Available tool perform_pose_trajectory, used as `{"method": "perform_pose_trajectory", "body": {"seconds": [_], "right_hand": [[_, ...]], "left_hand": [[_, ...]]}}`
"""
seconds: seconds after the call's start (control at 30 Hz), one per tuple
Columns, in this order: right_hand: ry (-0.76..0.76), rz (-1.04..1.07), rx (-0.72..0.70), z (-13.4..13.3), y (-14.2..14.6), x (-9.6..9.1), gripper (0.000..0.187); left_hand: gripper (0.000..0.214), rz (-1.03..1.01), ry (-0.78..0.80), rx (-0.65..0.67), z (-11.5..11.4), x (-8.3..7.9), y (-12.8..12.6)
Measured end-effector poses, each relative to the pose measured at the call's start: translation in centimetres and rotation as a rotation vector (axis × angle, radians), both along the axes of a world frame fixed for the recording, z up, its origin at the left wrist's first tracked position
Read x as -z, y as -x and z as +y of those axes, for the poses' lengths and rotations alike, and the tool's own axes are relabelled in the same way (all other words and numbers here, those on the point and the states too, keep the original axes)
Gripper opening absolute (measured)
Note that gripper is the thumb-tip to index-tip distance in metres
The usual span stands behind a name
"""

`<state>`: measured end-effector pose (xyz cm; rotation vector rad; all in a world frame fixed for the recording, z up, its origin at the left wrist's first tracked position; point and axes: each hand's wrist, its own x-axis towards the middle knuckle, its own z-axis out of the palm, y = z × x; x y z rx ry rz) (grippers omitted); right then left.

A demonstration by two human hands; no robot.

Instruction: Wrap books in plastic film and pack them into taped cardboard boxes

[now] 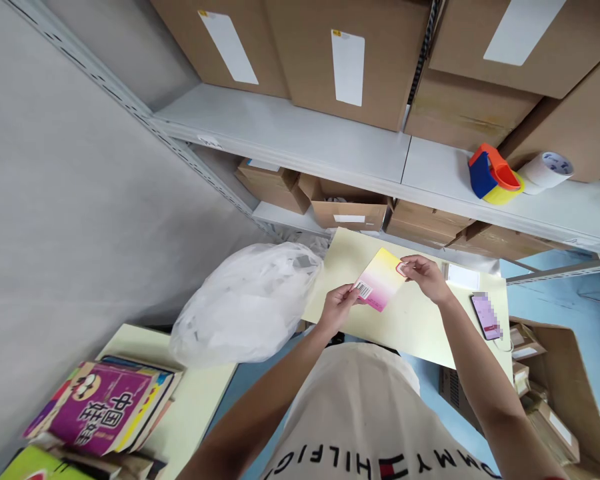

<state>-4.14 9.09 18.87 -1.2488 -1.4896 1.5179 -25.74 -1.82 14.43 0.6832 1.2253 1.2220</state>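
Observation:
A thin book (380,275) with a yellow-to-pink cover and a barcode is held tilted above the pale yellow table. My left hand (341,305) is closed on its lower left edge, thumb beside the barcode. At the book's upper right edge, my right hand (424,275) pinches a small white label (401,269) with a red border. The label lies against the cover; whether it is stuck down I cannot tell. The fingertips of my right hand partly cover that corner.
A phone (486,317) and a white pad (463,275) lie on the table (420,327). Left stands a filled plastic bag (250,303), beyond it a book stack (100,407). Ahead, a shelf (280,130) holds cartons and a tape dispenser (495,175). An open carton (575,373) stands right.

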Motion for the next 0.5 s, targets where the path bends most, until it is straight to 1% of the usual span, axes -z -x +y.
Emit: {"method": "perform_pose_trajectory", "body": {"seconds": [0.1, 0.23, 0.33, 0.5], "right_hand": [[0.022, 0.004, 0.059, 0.0, -0.3, 0.1, 0.051], [0.013, 0.005, 0.112, 0.2, -0.1, 0.4, 0.048], [0.005, 0.006, 0.129, 0.2, -0.1, 0.6, 0.046], [0.007, -0.007, 0.136, 0.2, -0.4, 0.9, 0.044]], "left_hand": [[0.057, -0.036, 0.043, 0.029, 0.0, 0.2, 0.1], [0.053, 0.038, 0.046, 0.026, 0.1, 0.5, 0.4], [0.051, 0.039, 0.041, 0.021, 0.1, 0.8, 0.5], [0.058, -0.018, 0.057, 0.061, 0.0, 1.2, 0.5]]}}
